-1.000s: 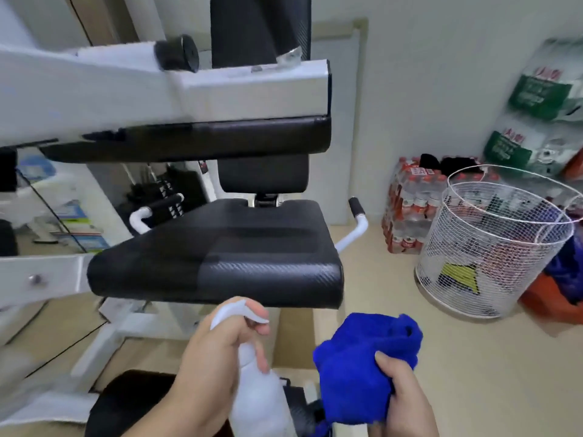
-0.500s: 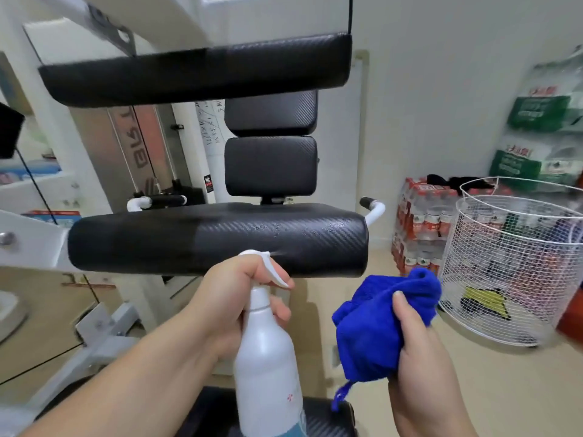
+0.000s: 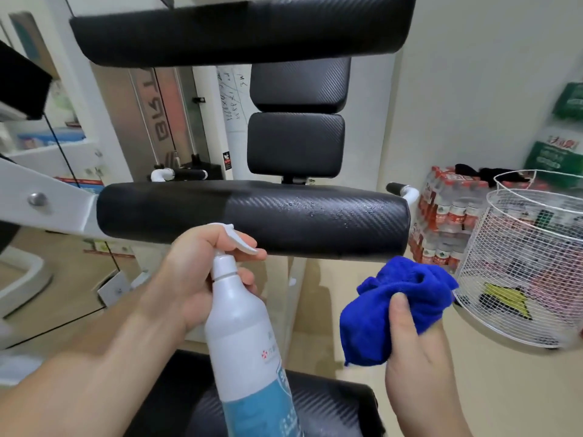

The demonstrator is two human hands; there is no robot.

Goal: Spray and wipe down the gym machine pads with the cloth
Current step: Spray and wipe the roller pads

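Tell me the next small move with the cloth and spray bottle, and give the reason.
Probably lift the bunched blue microfibre cloth, gripped in the right hand, onto the right half of the long black textured pad and wipe. Spray droplets bead there, the cloth hangs just below without touching, and the left hand merely holds the white spray bottle.

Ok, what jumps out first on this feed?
The bright blue cloth, bunched in the right hand low at centre-right, catches the eye first. Beside it the left hand grips a white spray bottle aimed at the long black pad across the middle, whose right half glistens with droplets. A wire basket stands at far right.
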